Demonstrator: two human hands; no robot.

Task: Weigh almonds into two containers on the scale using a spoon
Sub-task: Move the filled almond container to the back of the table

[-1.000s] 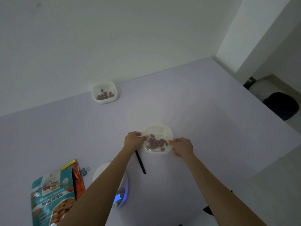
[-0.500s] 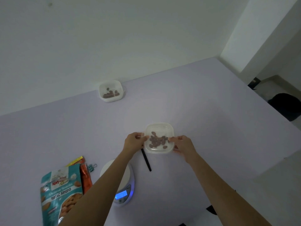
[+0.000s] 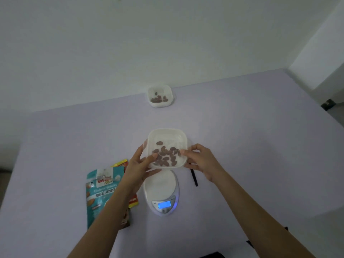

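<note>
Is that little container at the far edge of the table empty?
No, the far container has several brown almonds lying in its bottom.

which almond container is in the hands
The nearer container, gripped by the left hand and right hand; the far container sits untouched farther back.

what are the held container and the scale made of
The held container is probably thin matte plastic: its walls look milky and semi-clear. The scale seems smooth white plastic, from its even moulded oval body; dim light leaves the finish open.
</note>
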